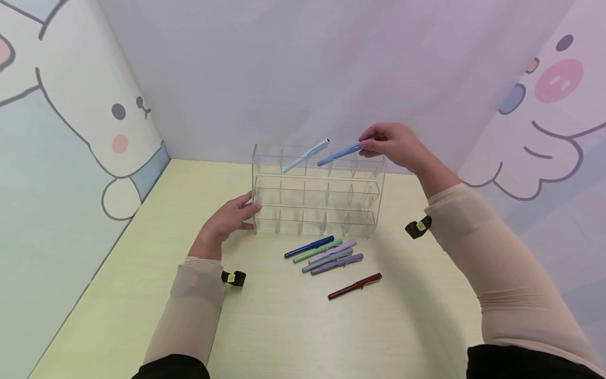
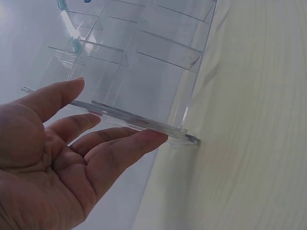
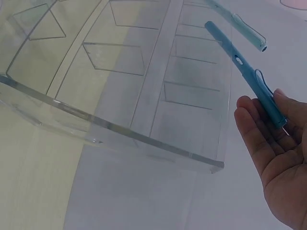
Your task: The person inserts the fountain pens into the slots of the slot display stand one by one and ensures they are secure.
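A clear acrylic rack point(image 1: 314, 214) with three tiers of small compartments stands at the back of the table. My left hand point(image 1: 231, 217) is at its left side; in the left wrist view the fingertips point(image 2: 153, 138) touch the side panel and the thumb lies over its edge. My right hand point(image 1: 395, 143) pinches a blue pen point(image 1: 338, 155) by its clip end, slanting down to the left over the top tier. A light blue pen point(image 1: 303, 158) leans in that tier, left of the held pen. In the right wrist view both pens show close together.
In front of the rack lie several pens side by side: dark blue point(image 1: 309, 247), green point(image 1: 316, 251), lilac point(image 1: 338, 250), grey-green point(image 1: 326, 260) and purple point(image 1: 337, 264). A dark red pen point(image 1: 354, 286) lies apart, nearer me. Behind the rack hangs a pale curtain point(image 1: 303, 68).
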Demonstrator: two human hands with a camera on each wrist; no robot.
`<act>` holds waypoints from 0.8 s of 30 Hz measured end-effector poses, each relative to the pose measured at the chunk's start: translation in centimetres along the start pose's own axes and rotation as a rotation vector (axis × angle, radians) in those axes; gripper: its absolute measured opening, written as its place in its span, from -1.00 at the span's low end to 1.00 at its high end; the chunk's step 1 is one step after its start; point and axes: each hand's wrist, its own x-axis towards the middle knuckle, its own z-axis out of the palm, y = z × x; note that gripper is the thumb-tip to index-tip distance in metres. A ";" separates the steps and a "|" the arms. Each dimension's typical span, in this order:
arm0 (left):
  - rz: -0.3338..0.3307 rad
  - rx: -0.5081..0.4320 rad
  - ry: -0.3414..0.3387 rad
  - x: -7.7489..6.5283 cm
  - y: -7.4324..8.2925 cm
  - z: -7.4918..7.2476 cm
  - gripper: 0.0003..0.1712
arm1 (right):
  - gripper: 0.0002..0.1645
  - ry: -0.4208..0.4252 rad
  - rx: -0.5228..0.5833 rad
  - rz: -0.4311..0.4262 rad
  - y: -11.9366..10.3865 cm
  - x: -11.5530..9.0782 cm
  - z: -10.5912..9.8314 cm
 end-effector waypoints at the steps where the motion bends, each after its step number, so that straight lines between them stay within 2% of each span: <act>1: 0.003 0.000 0.001 0.0 0.0 0.0 -0.15 | -0.64 -0.005 -0.011 -0.001 0.0 0.1 0.2; 14: -0.006 0.028 0.007 -0.3 0.4 0.3 -0.13 | -0.63 -0.053 -0.066 0.013 -0.4 0.9 1.8; 24: -0.009 0.018 0.005 -0.2 0.2 0.3 -0.13 | -0.66 -0.062 -0.031 0.008 -0.7 1.4 2.5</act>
